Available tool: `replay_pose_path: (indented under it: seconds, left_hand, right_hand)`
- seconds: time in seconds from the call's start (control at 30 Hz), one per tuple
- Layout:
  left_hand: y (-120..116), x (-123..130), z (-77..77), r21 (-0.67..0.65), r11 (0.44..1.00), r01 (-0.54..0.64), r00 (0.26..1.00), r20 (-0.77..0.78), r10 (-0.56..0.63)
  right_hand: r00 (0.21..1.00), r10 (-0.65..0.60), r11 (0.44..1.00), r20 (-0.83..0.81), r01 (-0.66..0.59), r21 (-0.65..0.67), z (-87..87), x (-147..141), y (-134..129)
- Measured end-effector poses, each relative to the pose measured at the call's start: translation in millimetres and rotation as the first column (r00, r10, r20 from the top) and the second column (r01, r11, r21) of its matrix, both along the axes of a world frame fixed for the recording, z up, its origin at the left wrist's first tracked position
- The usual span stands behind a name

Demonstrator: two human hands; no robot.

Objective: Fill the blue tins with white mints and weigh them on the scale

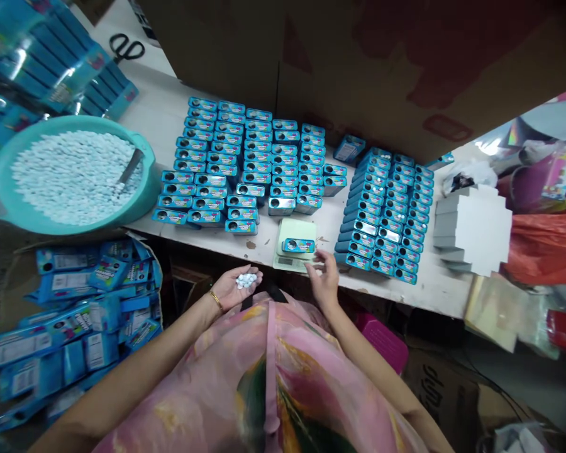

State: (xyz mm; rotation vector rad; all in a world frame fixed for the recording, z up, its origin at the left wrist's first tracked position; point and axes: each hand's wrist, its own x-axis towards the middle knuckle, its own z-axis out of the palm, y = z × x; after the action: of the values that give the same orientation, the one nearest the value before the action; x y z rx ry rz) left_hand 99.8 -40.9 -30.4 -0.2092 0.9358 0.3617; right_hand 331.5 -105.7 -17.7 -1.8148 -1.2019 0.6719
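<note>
A small heap of white candies (246, 280) rests in the cupped palm of my left hand (233, 288), which is turned up in front of the table edge. My right hand (326, 278) is beside the right front corner of a pale green scale (283, 228), thumb and fingers apart with nothing between them. On the scale stands a blue box (299, 246) with a round opening in its top. My right fingertips are close to this box; whether they touch it I cannot tell.
Rows of blue boxes (257, 157) stand behind the scale, and more blue boxes (377, 207) to its right. At left are a turquoise basin (146, 189) of white candies with a scoop (131, 166), and a carton of blue packs (94, 314). Black scissors (126, 47) lie behind.
</note>
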Motion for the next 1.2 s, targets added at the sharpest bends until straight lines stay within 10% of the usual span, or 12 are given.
replay_pose_path:
  seconds: [0.17, 0.3, 0.47, 0.63, 0.97, 1.2]
  left_hand:
    - [19, 4, -8.9, 0.097, 0.985, -0.140, 0.990, -0.022, 0.142]
    - [38, 26, -18.5, 0.135, 0.976, -0.174, 0.985, 0.022, 0.172]
    - [53, 65, -13.3, 0.112, 0.971, -0.210, 0.975, 0.098, 0.200]
    - [59, 82, -5.9, 0.086, 0.986, -0.143, 0.981, 0.143, 0.130]
    - [62, 92, -17.1, 0.110, 0.990, -0.087, 0.992, 0.100, 0.076]
    - [66, 99, -24.5, 0.137, 0.988, -0.066, 0.991, 0.127, 0.048]
  right_hand:
    - [0.978, 0.207, 0.975, -0.022, -0.208, -0.082, -34.3, 31, 33]
    - [0.913, 0.366, 0.930, 0.181, -0.358, -0.078, -9.1, 19, 50]
    - [0.540, 0.532, 0.799, 0.652, -0.575, -0.175, 52.5, -13, 51]
    - [0.280, 0.522, 0.715, 0.806, -0.658, -0.235, 67.9, -27, 56]
    - [0.180, 0.517, 0.667, 0.837, -0.698, -0.262, 61.1, -24, 53]
    - [0.258, 0.529, 0.727, 0.808, -0.630, -0.274, 66.6, -18, 52]
